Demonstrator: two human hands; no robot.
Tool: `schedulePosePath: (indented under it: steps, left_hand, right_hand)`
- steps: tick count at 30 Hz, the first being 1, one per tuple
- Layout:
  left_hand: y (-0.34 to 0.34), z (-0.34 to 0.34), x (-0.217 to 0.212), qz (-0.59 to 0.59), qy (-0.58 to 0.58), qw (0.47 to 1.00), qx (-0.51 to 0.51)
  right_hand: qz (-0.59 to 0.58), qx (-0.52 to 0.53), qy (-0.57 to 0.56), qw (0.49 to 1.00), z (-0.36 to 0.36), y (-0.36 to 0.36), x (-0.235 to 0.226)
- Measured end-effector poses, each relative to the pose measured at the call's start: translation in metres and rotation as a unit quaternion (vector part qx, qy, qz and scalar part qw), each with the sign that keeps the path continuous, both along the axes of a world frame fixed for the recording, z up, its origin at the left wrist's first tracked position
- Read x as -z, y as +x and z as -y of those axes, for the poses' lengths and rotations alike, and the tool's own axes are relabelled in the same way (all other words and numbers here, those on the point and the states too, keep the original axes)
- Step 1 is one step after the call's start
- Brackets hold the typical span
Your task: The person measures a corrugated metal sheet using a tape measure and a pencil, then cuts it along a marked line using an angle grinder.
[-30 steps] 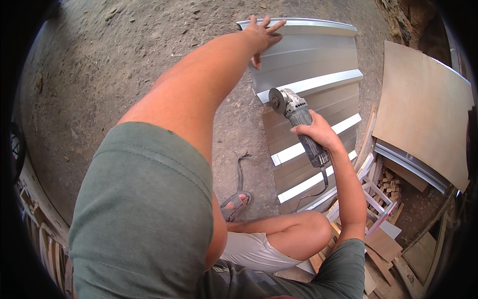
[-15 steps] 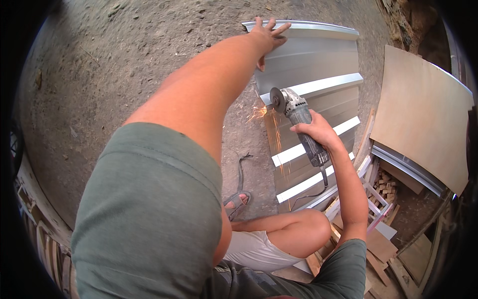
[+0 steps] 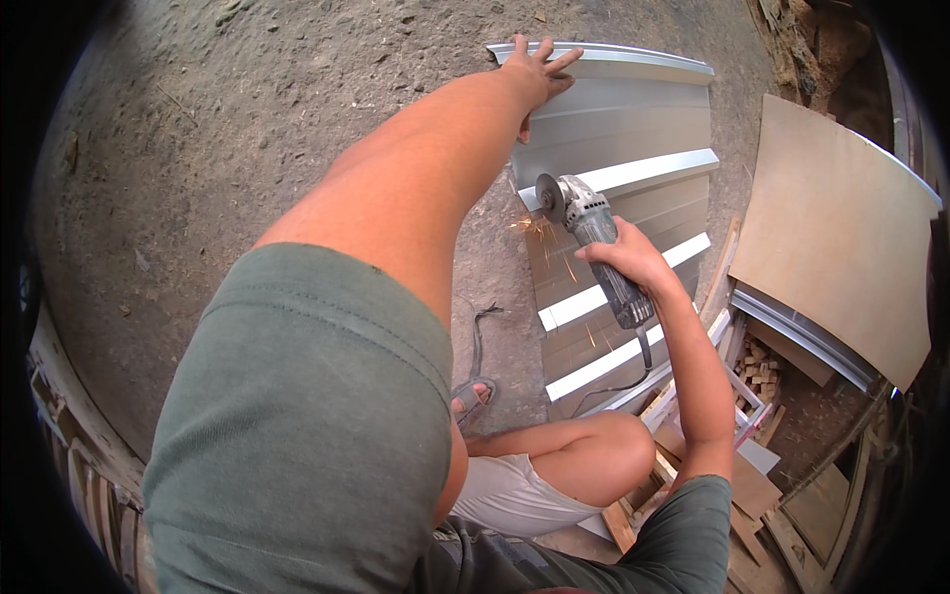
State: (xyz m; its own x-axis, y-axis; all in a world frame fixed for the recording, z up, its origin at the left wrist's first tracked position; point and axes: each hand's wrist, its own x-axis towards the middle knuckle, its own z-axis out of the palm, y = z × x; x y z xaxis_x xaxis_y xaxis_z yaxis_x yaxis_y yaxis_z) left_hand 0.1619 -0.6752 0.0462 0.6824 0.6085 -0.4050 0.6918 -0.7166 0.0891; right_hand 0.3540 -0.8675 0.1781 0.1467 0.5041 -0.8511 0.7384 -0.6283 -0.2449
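My right hand (image 3: 635,255) wraps round the body of an angle grinder (image 3: 600,234). The grinder's disc (image 3: 550,197) is at the left edge of a ribbed metal roofing sheet (image 3: 633,124), close beside a raised rib. Small orange sparks fly off under the disc and fall over the sheet. At the sheet's far left corner, my left hand (image 3: 539,74) rests with its fingers spread on the metal. The grinder's cord (image 3: 643,348) trails from its rear end across the near part of the sheet.
Bare rough ground (image 3: 247,119) lies to the left. A curved plywood panel (image 3: 841,238) stands at the right, with small wood blocks (image 3: 760,371) and scrap boards below it. My sandalled foot (image 3: 473,394) is near the sheet's left edge.
The spark spray is smaller and more scattered than before. Both hands keep their holds, and the grinder has barely shifted along the sheet.
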Motion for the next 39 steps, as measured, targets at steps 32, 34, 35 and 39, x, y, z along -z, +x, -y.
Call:
schedulePosePath:
  steps: [32,34,35,39]
  left_hand:
    - [0.002,-0.002,0.003,0.004,-0.017,1.000,-0.007]
    - [0.002,-0.003,0.004,0.003,-0.015,1.000,-0.006]
    - [0.001,-0.003,0.004,0.003,-0.013,1.000,-0.005]
    - [0.002,-0.003,0.004,0.008,-0.012,1.000,-0.004]
  right_hand:
    - [0.016,-0.046,-0.035,0.998,-0.024,-0.008,0.002]
    - [0.017,-0.049,-0.037,0.998,-0.026,-0.012,-0.001]
    - [0.016,-0.051,-0.041,0.998,-0.027,-0.013,-0.003]
    - [0.015,-0.054,-0.053,0.997,-0.031,-0.014,-0.004]
